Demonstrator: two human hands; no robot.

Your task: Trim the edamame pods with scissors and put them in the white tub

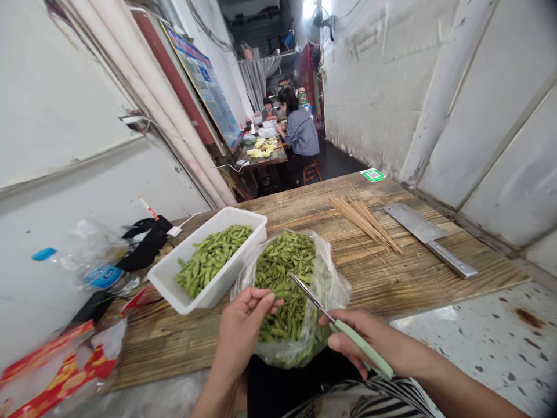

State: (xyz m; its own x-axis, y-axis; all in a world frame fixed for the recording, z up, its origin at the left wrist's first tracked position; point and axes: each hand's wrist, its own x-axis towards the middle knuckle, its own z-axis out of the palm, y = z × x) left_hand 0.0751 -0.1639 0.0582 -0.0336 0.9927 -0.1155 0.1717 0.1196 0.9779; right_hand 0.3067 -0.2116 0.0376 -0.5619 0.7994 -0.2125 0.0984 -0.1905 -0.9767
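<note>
My left hand [247, 313] pinches a green edamame pod [277, 295] between thumb and fingers, over the near left part of a clear plastic bag [335, 284]. Inside the bag lies a heap of edamame pods [285, 255]. My right hand [365, 337] is closed around the pale green handles of a pair of scissors [354, 339]. Their metal blades point up and left over the pods, a little apart from the pod in my left hand. Left of the bag, a white plastic tub [167, 284] holds more edamame pods [213, 255].
On the wooden table [300, 215], thin wooden skewers [365, 223] and a cleaver [426, 232] lie to the right. A water bottle [104, 276] and a red-printed plastic bag [65, 371] are at the left. Farther back, a person [300, 130] sits at another table.
</note>
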